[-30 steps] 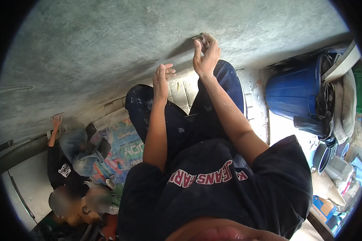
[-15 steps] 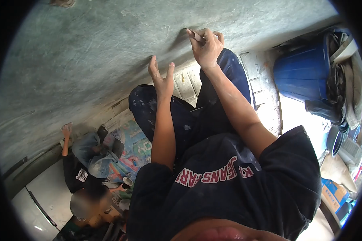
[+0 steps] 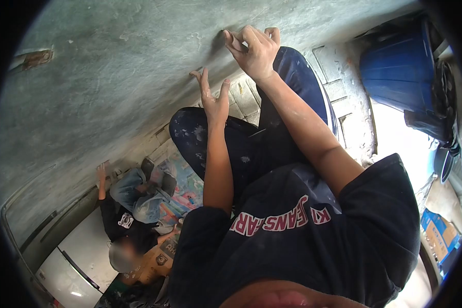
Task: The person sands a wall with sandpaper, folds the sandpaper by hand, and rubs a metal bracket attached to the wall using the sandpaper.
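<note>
My right hand (image 3: 256, 54) is closed in a pinch at the large grey-green panel (image 3: 138, 61), holding a small folded piece of sandpaper (image 3: 236, 43) between thumb and fingers. Much of that piece is hidden behind the fingers. Lower and to the left, my left hand (image 3: 214, 102) holds nothing, its dusty fingers spread and thumb apart. Its fingertips are close to the panel; whether they touch it I cannot tell. Pale scratches and smudges mark the panel's surface.
Another person (image 3: 133, 215) sits at the lower left, one hand raised to the panel. A rusty metal piece (image 3: 37, 59) sticks out at the upper left. On the right stands a blue bin (image 3: 395, 69), with a blue cardboard box (image 3: 441, 233) below. My knees are under the panel.
The view has swung, bringing the rusty piece in and shifting the other person rightward. My right hand has moved slightly left and up along the panel, still pinching the sandpaper.
</note>
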Demonstrator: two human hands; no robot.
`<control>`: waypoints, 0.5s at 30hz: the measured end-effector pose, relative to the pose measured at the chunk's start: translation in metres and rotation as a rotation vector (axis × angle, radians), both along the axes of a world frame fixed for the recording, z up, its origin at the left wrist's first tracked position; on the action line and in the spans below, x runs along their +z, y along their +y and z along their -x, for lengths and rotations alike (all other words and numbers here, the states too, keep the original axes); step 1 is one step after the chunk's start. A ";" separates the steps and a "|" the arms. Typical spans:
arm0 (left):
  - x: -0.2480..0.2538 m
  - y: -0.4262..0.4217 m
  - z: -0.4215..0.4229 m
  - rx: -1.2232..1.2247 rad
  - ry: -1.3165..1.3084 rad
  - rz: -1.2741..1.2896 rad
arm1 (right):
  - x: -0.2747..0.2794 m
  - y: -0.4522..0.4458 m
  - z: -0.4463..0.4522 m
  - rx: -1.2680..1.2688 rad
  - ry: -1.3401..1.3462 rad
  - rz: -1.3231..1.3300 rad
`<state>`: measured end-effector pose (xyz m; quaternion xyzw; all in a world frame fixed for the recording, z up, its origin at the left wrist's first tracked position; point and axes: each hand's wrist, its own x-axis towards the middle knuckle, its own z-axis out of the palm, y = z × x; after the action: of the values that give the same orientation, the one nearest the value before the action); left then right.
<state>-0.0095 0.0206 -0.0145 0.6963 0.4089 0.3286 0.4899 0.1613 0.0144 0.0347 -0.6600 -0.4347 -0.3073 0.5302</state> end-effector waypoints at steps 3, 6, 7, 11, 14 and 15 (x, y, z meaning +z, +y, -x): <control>-0.001 0.002 -0.001 -0.003 0.005 -0.002 | 0.004 0.001 -0.001 -0.002 0.001 -0.020; -0.002 0.000 -0.001 0.007 0.022 0.016 | 0.001 0.004 -0.004 0.005 -0.023 -0.029; -0.003 0.001 -0.001 -0.001 0.033 0.011 | -0.002 0.004 -0.003 0.010 -0.044 -0.028; -0.003 0.000 -0.002 -0.006 0.026 -0.005 | -0.004 0.004 0.000 -0.018 -0.037 0.005; 0.002 0.000 -0.002 -0.006 0.047 0.002 | -0.003 0.003 0.001 -0.040 -0.048 0.013; 0.001 -0.001 -0.001 -0.004 0.050 0.005 | -0.006 0.003 0.003 -0.038 -0.002 0.026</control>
<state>-0.0087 0.0200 -0.0132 0.7040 0.4205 0.3089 0.4819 0.1581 0.0169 0.0289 -0.6746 -0.4267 -0.3122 0.5152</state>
